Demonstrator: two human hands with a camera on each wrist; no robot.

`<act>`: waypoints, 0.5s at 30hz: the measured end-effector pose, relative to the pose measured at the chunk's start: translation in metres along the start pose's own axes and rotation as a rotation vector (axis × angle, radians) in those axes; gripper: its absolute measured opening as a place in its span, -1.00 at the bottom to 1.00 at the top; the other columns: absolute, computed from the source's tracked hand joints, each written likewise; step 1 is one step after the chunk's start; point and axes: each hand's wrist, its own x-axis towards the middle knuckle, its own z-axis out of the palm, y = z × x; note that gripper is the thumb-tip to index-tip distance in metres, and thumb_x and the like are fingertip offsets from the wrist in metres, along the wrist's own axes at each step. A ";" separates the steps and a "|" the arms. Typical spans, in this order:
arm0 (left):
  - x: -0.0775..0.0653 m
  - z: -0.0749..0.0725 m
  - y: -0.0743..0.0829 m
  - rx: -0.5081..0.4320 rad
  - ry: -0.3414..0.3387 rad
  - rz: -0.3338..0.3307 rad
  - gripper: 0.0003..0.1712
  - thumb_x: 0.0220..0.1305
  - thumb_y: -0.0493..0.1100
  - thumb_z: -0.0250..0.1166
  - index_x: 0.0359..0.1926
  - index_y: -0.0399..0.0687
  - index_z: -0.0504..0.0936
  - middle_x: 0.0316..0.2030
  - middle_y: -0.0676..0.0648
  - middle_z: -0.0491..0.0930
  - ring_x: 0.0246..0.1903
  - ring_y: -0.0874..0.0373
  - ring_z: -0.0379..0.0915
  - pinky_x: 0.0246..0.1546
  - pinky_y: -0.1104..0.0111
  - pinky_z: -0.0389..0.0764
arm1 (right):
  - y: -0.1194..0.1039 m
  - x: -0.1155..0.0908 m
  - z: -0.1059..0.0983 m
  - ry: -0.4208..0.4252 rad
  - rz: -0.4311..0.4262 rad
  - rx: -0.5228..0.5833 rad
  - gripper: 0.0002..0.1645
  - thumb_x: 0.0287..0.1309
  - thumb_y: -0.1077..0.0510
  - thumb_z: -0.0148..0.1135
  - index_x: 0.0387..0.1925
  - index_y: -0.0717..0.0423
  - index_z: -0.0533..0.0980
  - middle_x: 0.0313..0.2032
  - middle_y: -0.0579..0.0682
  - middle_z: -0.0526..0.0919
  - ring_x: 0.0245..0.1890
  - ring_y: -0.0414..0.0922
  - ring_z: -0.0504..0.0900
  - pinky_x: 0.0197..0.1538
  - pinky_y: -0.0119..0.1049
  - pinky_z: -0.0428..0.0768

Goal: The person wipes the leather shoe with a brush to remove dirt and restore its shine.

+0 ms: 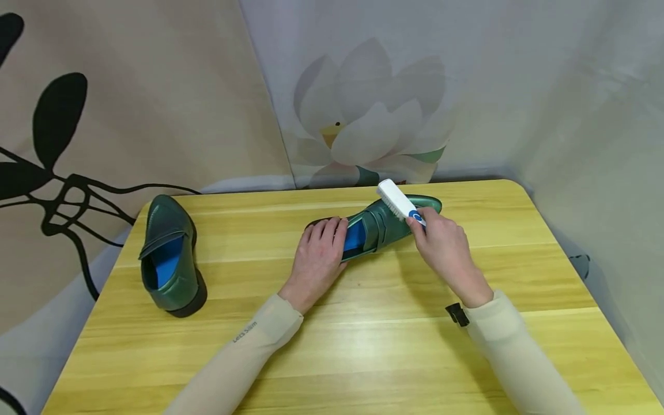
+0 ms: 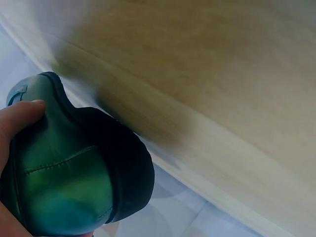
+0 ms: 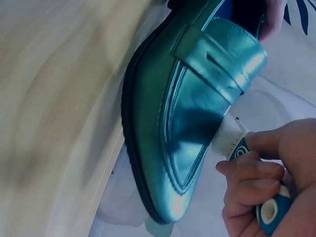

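Observation:
A green leather loafer with a blue insole points to the right near the table's far edge. My left hand grips it round the heel; in the left wrist view the thumb lies along the side of the loafer, above its black heel block. My right hand holds a white brush with a blue-and-white handle, fingers curled round that handle. In the right wrist view the bristles of the brush meet the upper of the loafer, beside the strap.
A matching green loafer stands at the left of the wooden table, toe toward the far edge. Behind the table hangs a pale curtain with a printed flower. A small black clip sits at the right cuff.

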 end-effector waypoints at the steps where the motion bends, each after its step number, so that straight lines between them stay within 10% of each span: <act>1: 0.000 0.000 0.000 0.002 -0.001 0.000 0.00 0.05 0.15 0.61 0.40 -0.21 0.41 0.25 -0.22 0.52 0.18 -0.14 0.48 0.19 -0.01 0.57 | -0.001 0.000 0.000 -0.001 -0.004 0.000 -0.53 0.52 0.06 0.17 0.08 0.46 0.53 -0.29 0.32 0.71 -0.49 0.14 0.62 -0.44 0.09 0.58; 15: 0.000 -0.001 0.003 0.011 -0.009 -0.011 -0.01 0.07 0.17 0.60 0.39 -0.20 0.42 0.25 -0.23 0.53 0.19 -0.15 0.48 0.19 -0.03 0.57 | 0.032 -0.017 -0.024 0.052 0.064 -0.021 -0.52 0.54 0.06 0.14 0.07 0.50 0.54 -0.39 0.29 0.66 -0.63 0.04 0.48 -0.60 -0.10 0.38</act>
